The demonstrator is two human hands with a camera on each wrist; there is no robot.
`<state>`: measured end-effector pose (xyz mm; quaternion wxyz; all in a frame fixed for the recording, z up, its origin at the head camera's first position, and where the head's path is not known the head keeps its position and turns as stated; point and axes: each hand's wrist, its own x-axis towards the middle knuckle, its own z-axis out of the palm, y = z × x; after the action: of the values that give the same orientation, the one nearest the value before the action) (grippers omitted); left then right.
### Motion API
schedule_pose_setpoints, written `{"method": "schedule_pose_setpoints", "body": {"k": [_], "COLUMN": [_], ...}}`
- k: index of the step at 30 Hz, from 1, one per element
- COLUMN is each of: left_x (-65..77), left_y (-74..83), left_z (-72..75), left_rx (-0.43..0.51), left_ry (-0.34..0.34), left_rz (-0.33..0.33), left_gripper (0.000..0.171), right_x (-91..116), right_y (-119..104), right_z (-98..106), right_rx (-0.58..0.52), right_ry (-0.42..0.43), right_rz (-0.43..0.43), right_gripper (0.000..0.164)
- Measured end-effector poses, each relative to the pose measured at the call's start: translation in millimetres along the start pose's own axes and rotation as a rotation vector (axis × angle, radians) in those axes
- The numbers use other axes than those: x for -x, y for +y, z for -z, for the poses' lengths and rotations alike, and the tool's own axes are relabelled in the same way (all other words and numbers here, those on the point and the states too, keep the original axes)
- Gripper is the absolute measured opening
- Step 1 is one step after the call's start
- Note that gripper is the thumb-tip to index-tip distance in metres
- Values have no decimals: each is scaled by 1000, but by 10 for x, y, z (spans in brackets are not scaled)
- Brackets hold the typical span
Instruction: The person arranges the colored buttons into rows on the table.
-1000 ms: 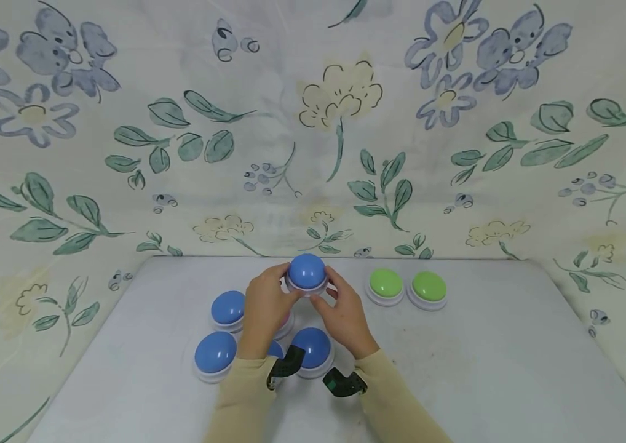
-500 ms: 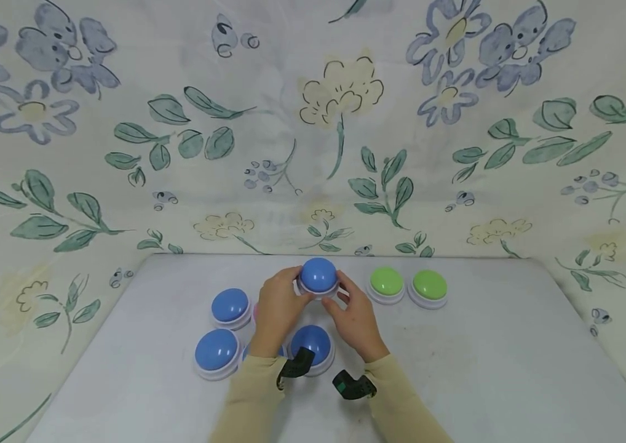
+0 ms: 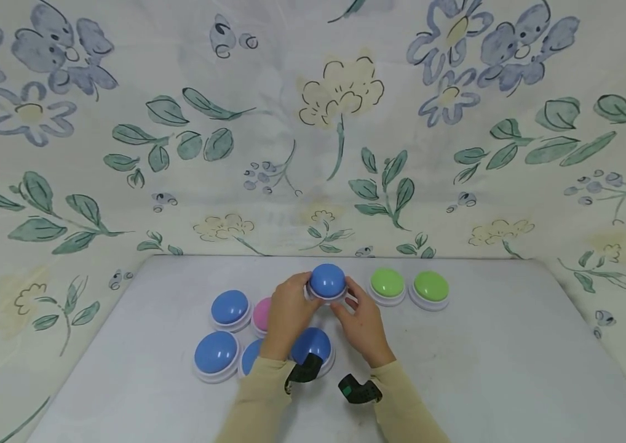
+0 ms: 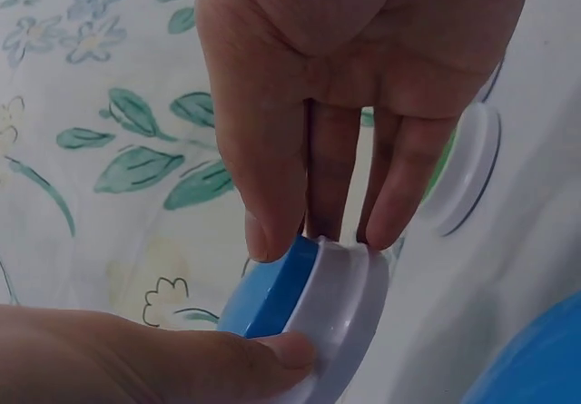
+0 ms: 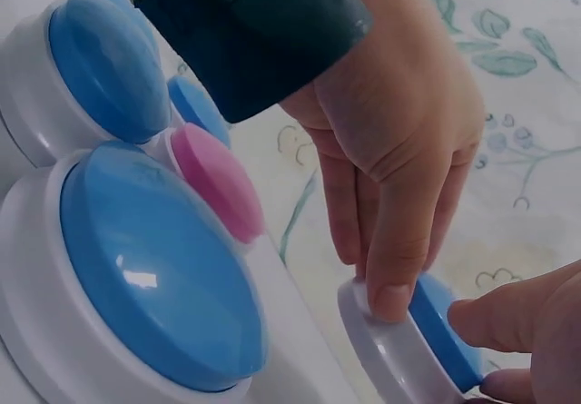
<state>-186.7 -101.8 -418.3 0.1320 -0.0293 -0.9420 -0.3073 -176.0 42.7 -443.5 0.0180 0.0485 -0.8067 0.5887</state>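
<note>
A round push button with a blue dome (image 3: 328, 280) and white base is held up near the table's back edge, between both hands. My left hand (image 3: 291, 311) grips its left side, the thumb along the front of the base. On its right side my right hand (image 3: 365, 323) holds it by thumb and fingers. In the left wrist view, fingertips touch the blue dome and the white base (image 4: 340, 290). Just left of the left hand is a pink button (image 3: 261, 314), partly hidden. Another blue button (image 3: 311, 344) sits below the hands, partly behind the left wrist strap.
Two green buttons (image 3: 387, 282) stand side by side right of the hands. Several blue buttons (image 3: 216, 352) stand at the left on the white table (image 3: 490, 357). A floral cloth (image 3: 269, 123) rises behind the table's back edge.
Both hands have moved right and slightly toward the front, carrying the blue button closer to the green ones. More of the pink button and the front blue buttons shows now.
</note>
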Motion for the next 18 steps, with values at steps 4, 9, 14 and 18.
{"method": "schedule_pose_setpoints", "body": {"k": [4, 9, 14, 18], "left_x": [-15, -21, -24, -31], "left_y": [-12, -22, -54, -69], "left_z": [-41, -81, -121, -138], "left_rx": [19, 56, 93, 118], "left_ry": [-16, -71, -128, -170], "left_rz": [4, 14, 28, 36], "left_gripper": [54, 54, 55, 59], "right_x": [-19, -41, -63, -89], "right_y": [55, 151, 224, 269], "right_z": [-1, -4, -7, 2], "right_rx": [-12, -13, 0, 12], "right_ry": [4, 18, 24, 27], "right_rz": [16, 26, 8, 0], "right_gripper": [59, 58, 59, 61]}}
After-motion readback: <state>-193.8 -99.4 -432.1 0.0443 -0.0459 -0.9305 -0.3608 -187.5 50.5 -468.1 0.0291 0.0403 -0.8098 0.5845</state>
